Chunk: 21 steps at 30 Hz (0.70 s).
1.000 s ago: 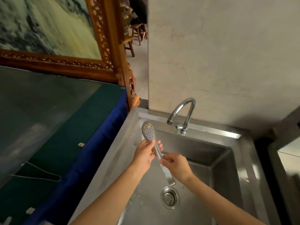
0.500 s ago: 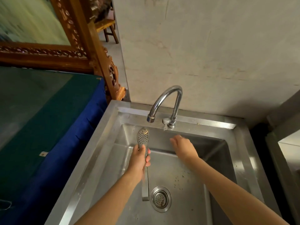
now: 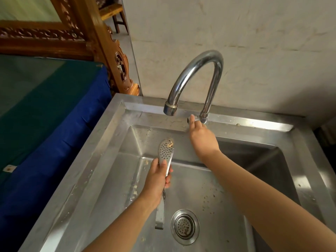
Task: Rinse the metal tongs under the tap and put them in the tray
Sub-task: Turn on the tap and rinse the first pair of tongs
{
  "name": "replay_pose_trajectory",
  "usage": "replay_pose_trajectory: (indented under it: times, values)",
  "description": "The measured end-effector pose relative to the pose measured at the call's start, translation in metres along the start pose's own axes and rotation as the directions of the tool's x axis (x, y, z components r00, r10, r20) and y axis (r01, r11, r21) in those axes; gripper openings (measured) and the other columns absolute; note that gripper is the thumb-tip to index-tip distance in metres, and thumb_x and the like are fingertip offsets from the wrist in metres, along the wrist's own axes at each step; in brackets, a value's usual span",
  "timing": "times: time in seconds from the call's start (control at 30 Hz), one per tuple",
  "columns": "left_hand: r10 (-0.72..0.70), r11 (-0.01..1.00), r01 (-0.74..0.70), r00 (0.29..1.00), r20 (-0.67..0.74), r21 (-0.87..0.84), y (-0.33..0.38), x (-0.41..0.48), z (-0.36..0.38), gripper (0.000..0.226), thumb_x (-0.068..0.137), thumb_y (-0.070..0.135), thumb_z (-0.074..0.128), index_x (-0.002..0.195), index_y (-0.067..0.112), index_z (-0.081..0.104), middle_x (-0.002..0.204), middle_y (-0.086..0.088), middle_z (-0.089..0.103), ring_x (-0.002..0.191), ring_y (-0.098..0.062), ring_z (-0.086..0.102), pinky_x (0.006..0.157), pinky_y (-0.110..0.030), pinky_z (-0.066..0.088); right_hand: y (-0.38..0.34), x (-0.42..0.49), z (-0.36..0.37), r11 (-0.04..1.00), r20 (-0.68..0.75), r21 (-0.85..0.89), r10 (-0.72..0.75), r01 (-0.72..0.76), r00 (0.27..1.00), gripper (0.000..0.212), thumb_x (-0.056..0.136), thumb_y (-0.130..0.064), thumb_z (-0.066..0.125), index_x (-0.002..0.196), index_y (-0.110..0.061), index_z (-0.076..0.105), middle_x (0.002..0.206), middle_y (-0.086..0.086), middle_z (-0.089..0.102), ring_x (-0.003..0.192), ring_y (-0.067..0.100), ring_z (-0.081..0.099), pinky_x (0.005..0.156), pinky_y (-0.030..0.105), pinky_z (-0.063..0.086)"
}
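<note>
Sink: right hand now at tap

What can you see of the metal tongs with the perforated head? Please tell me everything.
The silver metal tongs have an oval perforated head with yellowish bits stuck near its tip, and a long flat handle. The left hand grips them at the middle, head pointing up toward the chrome tap spout, the handle end hanging over the steel sink. No water is running.

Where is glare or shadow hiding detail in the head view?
Head view: bright glare on the sink back rim right of the tap; the basin's right wall is in deep shadow; wide-angle bending at the edges; tongs and both hands sharp enough.
</note>
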<state>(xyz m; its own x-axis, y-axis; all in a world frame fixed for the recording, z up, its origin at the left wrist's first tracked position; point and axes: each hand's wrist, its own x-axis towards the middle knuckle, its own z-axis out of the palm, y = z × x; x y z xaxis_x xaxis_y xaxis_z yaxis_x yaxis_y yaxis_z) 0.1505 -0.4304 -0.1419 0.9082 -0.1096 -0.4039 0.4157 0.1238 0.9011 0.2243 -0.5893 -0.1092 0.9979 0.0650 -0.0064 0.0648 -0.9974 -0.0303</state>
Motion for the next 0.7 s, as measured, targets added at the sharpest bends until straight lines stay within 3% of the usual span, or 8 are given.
replay_pose_trajectory:
  times: [0.17, 0.3, 0.47, 0.7]
  values:
    - [0.027, 1.0, -0.027, 1.0, 0.014, -0.015, -0.006, 0.01, 0.0, 0.014, 0.098, 0.025, 0.039, 0.095, 0.017, 0.051, 0.07, 0.002, 0.053, 0.041, -0.002, 0.038, 0.038, -0.016, 0.03, 0.003, 0.005, 0.01, 0.999, -0.047, -0.026, -0.021, 0.02, 0.999, 0.073, 0.086, 0.017, 0.041, 0.144, 0.008, -0.002, 0.125, 0.024, 0.048, 0.103, 0.038, 0.054, 0.083, 0.043, 0.049]
    - [0.035, 0.999, -0.035, 0.999, 0.02, -0.012, -0.008, 0.017, 0.002, 0.014, 0.098, 0.024, 0.039, 0.094, 0.016, 0.051, 0.07, 0.003, 0.053, 0.042, -0.003, 0.038, 0.038, -0.016, 0.031, 0.006, 0.008, 0.013, 0.998, -0.052, -0.042, -0.045, 0.043, 0.998, 0.069, 0.088, 0.016, 0.038, 0.143, 0.009, -0.003, 0.125, 0.024, 0.047, 0.104, 0.038, 0.053, 0.082, 0.042, 0.049]
    - [0.04, 0.999, -0.04, 0.999, 0.037, -0.004, -0.009, 0.019, 0.001, 0.016, 0.098, 0.025, 0.039, 0.099, 0.016, 0.051, 0.07, 0.004, 0.054, 0.043, -0.002, 0.039, 0.039, -0.015, 0.032, 0.015, 0.009, 0.001, 0.996, 0.001, -0.012, -0.093, 0.093, 0.996, 0.054, 0.101, -0.01, 0.028, 0.145, 0.005, 0.0, 0.133, 0.024, 0.043, 0.11, 0.039, 0.051, 0.083, 0.043, 0.047]
    - [0.027, 1.0, -0.027, 0.998, 0.056, 0.01, -0.009, 0.014, -0.002, 0.015, 0.098, 0.026, 0.039, 0.099, 0.018, 0.052, 0.069, 0.006, 0.055, 0.043, -0.002, 0.039, 0.04, -0.015, 0.032, 0.014, 0.011, -0.013, 0.993, 0.037, 0.087, -0.08, 0.077, 0.996, 0.046, 0.101, -0.016, 0.03, 0.142, 0.003, 0.019, 0.127, 0.025, 0.048, 0.106, 0.04, 0.054, 0.082, 0.047, 0.047]
